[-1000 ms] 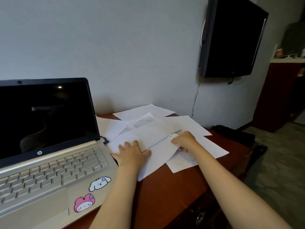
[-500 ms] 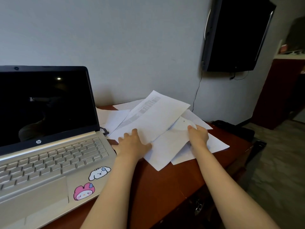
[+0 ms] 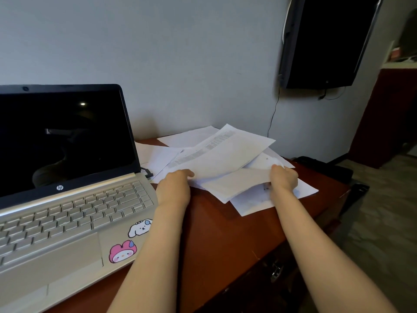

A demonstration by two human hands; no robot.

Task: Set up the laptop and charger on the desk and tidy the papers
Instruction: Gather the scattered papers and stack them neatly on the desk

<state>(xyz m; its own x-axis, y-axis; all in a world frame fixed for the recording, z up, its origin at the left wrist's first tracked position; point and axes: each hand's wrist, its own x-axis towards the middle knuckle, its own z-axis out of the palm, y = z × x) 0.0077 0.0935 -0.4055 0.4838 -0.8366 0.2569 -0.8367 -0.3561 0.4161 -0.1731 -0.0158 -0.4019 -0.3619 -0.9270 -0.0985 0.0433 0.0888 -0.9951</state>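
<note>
My left hand (image 3: pixel 173 188) has its fingers tucked under the near-left corner of the printed sheet (image 3: pixel 225 152) with the thumb above, pinching it. My right hand (image 3: pixel 283 180) pinches the right edge of the blank sheets (image 3: pixel 234 184) beneath; how many it holds I cannot tell. Both are held at a tilt above the loose papers (image 3: pixel 259 201) lying on the far-right part of the desk (image 3: pixel 214 233). These are to the right of the open laptop (image 3: pixel 72 199), whose charger plug (image 3: pixel 147 172) sits at its far-right corner. The paper is light and limp, and it slips sheet on sheet. I judge it best gripped at opposite edges, then tapped square on the desk.
</note>
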